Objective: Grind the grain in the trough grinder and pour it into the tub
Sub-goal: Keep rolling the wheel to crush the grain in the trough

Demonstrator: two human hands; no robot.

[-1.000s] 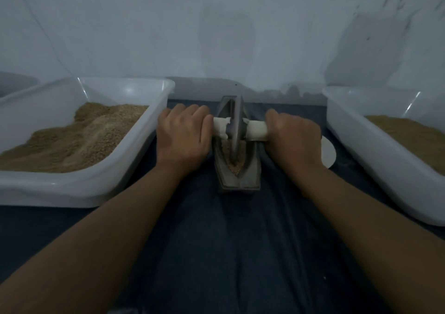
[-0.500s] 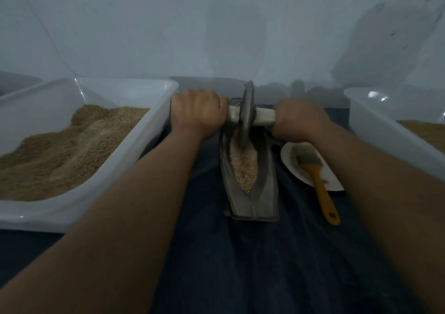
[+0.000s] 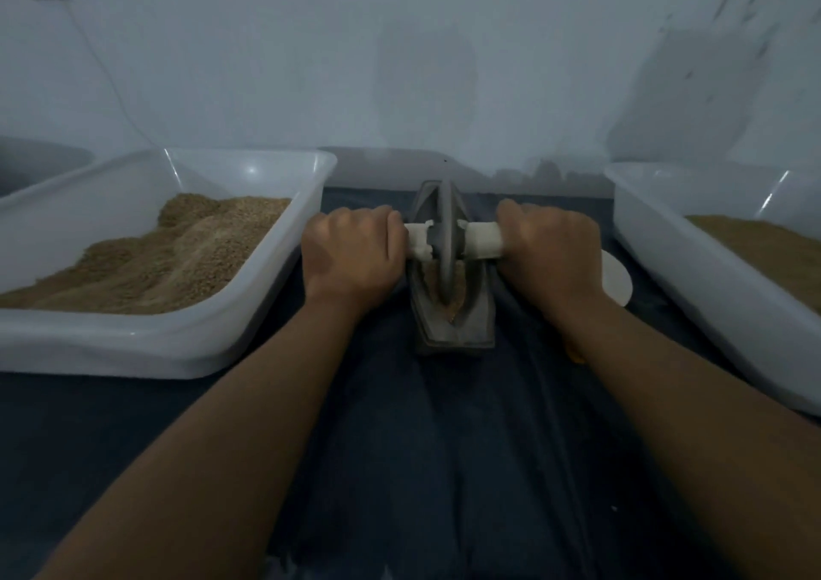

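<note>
A grey boat-shaped trough grinder stands on the dark cloth in the middle. Its metal wheel sits upright in the trough on a white axle handle. My left hand grips the axle's left end and my right hand grips the right end. A little brown grain shows in the trough at the wheel's foot. A white tub heaped with grain stands at the left. Another white tub with grain stands at the right.
A white plate lies right of the grinder, mostly hidden by my right wrist. A bit of an orange brush handle peeks out under my right forearm. The pale wall rises just behind the tubs.
Both hands have pulled the wheel back from the trough's far end toward its near half. My right forearm now covers the brush and most of the plate.
</note>
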